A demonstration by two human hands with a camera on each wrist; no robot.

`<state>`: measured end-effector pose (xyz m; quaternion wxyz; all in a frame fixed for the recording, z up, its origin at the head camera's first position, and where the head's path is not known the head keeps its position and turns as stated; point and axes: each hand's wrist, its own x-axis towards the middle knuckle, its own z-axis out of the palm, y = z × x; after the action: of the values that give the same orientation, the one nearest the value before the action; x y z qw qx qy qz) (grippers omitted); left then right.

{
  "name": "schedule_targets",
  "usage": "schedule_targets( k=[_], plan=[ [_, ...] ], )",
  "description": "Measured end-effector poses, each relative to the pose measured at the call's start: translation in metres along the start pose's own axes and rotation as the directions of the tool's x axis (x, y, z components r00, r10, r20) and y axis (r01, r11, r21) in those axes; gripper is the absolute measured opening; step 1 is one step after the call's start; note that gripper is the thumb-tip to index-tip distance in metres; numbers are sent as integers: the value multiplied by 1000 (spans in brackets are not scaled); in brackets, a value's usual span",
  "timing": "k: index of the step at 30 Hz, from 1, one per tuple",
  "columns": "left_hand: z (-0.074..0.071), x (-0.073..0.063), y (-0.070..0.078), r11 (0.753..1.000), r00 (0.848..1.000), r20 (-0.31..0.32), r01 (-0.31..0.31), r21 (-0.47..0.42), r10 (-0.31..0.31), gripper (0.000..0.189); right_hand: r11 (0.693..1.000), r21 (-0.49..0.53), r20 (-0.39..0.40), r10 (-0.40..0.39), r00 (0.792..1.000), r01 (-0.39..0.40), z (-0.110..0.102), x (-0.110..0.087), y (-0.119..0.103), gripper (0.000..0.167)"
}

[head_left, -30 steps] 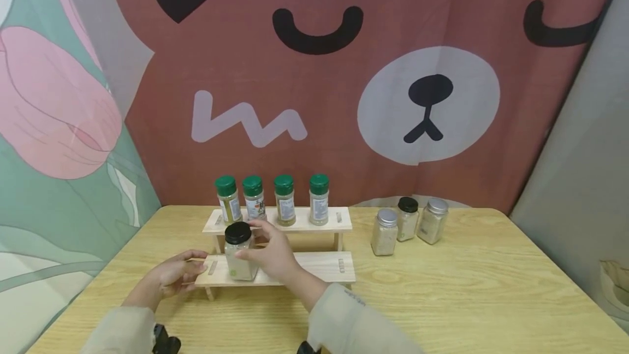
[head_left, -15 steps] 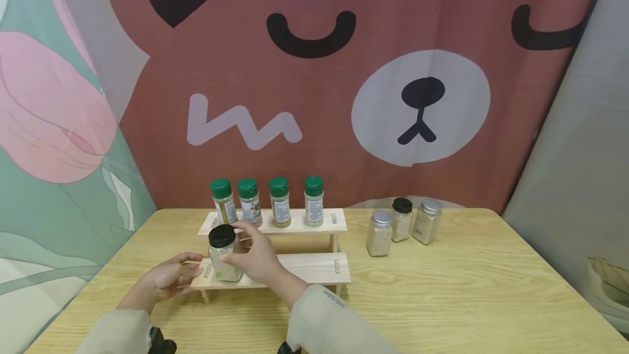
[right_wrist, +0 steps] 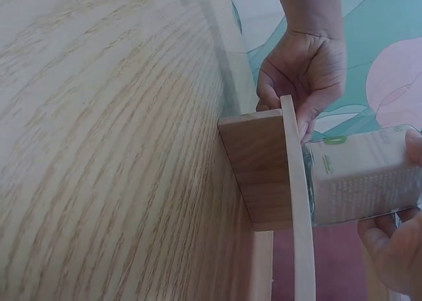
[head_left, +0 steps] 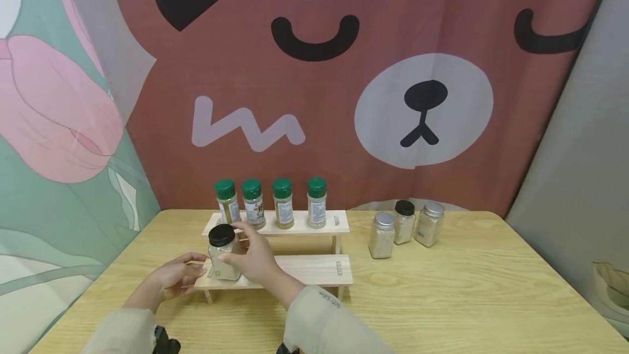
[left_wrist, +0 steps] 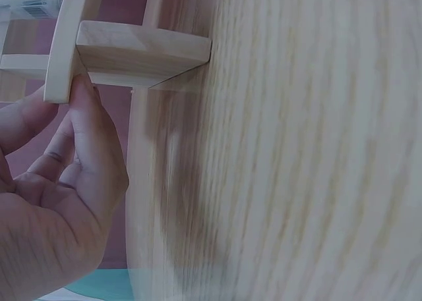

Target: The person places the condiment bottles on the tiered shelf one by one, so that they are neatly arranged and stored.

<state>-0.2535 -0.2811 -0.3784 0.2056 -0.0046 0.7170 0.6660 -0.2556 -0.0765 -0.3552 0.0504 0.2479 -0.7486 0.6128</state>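
Note:
My right hand [head_left: 257, 255] grips a clear square spice jar [head_left: 226, 266] with a black lid, thumb on the near side and fingers behind. The jar stands upright at the left end of the lower shelf of a two-tier wooden rack [head_left: 314, 269]. In the right wrist view the jar's base [right_wrist: 362, 176] is right at the shelf board. My left hand [head_left: 169, 277] pinches the left end of that lower board; in the left wrist view its thumb and fingers [left_wrist: 95, 136] meet at the board's edge, beside the rack leg [left_wrist: 138, 51].
Several green-capped spice bottles [head_left: 283, 206] line the upper shelf. To the right on the wooden table [head_left: 442, 288] stand two silver-lidded jars, one nearer [head_left: 381, 239] and one farther right [head_left: 429, 226], with a black-lidded jar [head_left: 405, 225] between them. A printed curtain [head_left: 324, 86] hangs behind.
My right hand and the black-lidded jar have shifted left along the lower shelf, closer to its end. The left hand keeps its hold on the rack. The view has shifted slightly.

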Motion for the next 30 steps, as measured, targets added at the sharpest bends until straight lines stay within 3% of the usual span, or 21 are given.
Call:
schedule_targets(
  k=[8, 19, 30],
  plan=[
    [1, -2, -1, 1000, 1000, 15, -13, -12, 13, 37, 1000, -14, -7, -12, 1000, 12, 1, -4, -5, 58],
    [2, -2, -1, 1000, 999, -32, 2, -12, -2, 36, 999, 4, 45, 43, 998, -43, -8, -1, -10, 56],
    [5, -1, 0, 1000, 995, -94, 28, 3, -28, 36, 999, 32, 12, 29, 999, -30, -21, -6, -13, 48]
  ],
)
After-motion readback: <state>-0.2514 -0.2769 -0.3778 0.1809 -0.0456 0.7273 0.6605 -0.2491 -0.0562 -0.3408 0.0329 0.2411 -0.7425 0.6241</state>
